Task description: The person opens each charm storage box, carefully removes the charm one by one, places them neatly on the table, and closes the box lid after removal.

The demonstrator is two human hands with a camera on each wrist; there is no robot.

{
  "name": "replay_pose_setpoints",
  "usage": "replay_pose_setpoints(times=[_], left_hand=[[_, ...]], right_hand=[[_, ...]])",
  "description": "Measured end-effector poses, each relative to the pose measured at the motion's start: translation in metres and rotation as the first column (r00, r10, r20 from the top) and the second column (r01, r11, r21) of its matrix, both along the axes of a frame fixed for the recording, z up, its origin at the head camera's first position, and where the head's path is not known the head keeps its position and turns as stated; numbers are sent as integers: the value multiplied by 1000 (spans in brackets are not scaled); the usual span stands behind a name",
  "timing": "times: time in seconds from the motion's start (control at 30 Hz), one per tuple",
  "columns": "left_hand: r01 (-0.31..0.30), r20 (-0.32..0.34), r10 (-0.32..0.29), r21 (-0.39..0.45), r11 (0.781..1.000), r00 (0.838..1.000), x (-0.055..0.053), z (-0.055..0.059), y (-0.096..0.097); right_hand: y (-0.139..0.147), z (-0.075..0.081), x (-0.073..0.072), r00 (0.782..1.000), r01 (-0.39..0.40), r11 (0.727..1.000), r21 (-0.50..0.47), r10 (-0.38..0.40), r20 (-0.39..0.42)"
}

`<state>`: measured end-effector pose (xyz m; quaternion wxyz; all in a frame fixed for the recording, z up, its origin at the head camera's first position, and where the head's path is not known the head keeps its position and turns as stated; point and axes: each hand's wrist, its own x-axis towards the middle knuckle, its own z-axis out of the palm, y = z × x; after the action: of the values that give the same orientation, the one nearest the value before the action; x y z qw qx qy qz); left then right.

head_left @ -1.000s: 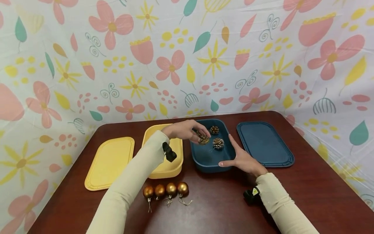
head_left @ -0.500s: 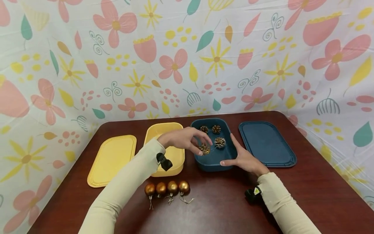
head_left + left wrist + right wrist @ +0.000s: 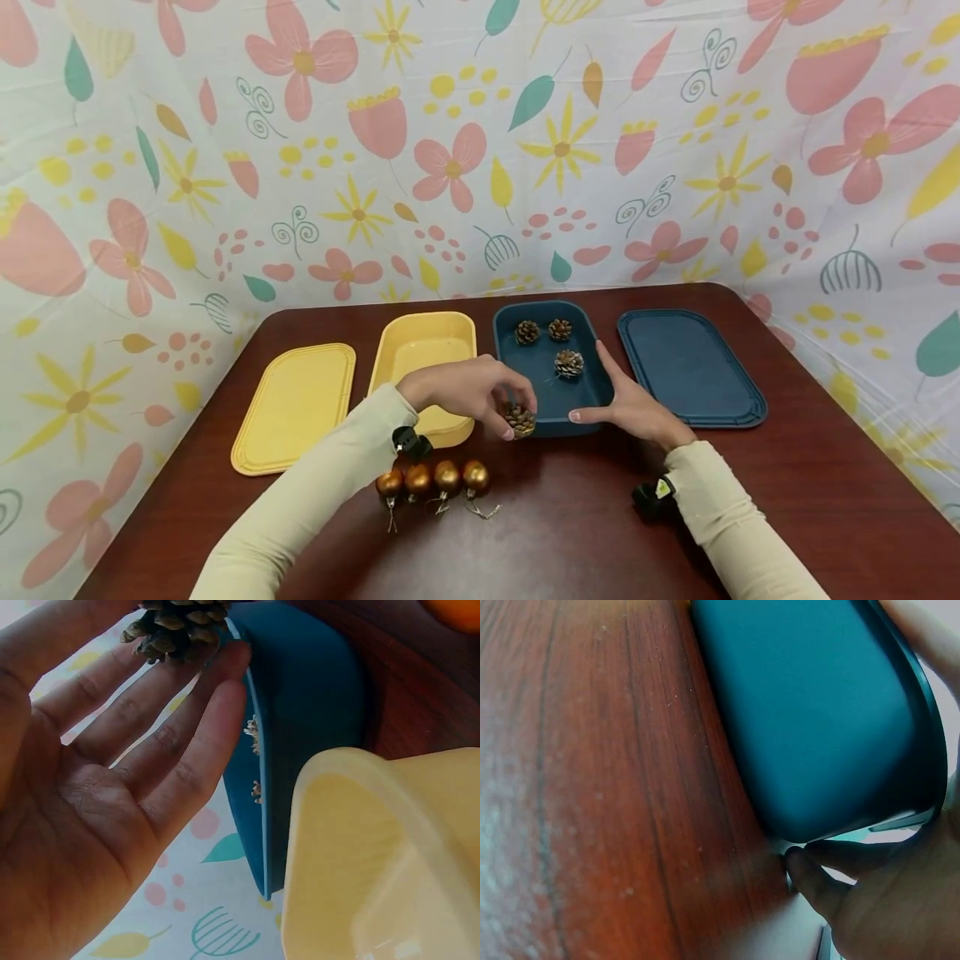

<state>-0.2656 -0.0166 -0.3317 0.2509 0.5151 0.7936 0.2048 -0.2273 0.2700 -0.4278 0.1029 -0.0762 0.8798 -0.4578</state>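
My left hand [image 3: 480, 390] pinches a brown pine cone [image 3: 519, 420] between thumb and fingertips, at the near left corner of the blue box [image 3: 551, 427]. In the left wrist view the pine cone [image 3: 176, 628] sits at the top, and the blue box's wall is beyond the fingers. My right hand [image 3: 637, 408] holds the near right corner of that box, thumb at the front rim and fingers along the right side. Its fingertips [image 3: 802, 862] show low by the base in the right wrist view. Inside the box lie three pine cones [image 3: 568, 362].
Left of the blue box stands a yellow box [image 3: 382, 350], partly behind my left hand. A yellow lid [image 3: 296, 408] lies at the left and a blue lid [image 3: 693, 367] at the right. Several gold-copper ball ornaments [image 3: 447, 477] with strings lie in a row in front.
My left hand has drawn the pine cone from over the blue box toward its near left corner. The right hand stays at the box. The head view has shifted slightly.
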Motion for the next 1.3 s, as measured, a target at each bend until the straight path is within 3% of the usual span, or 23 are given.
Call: replay_pose_setpoints(times=[0.23,0.4,0.63,0.97,1.3], left_hand=[[-4,-20,4,-39,999,1000,9,-11,1],[33,-124,-42,-79,996,991,19,-23,8],[59,-258,-91,-128,990,962,26,-37,15],[16,-169,-28,-71,997,985,24,-47,13],[42,-211,-57,-77,996,976,26,-50,11]], right_hand=[[0,-1,-1,1000,3,1000,1,-3,2],[0,0,-2,1000,3,1000,-6,-3,-1],[-1,0,-1,1000,7,1000,-7,-7,0],[-1,0,1,1000,11,999,-37,-11,0],[-2,1,1,1000,15,1000,-18,-15,-12]])
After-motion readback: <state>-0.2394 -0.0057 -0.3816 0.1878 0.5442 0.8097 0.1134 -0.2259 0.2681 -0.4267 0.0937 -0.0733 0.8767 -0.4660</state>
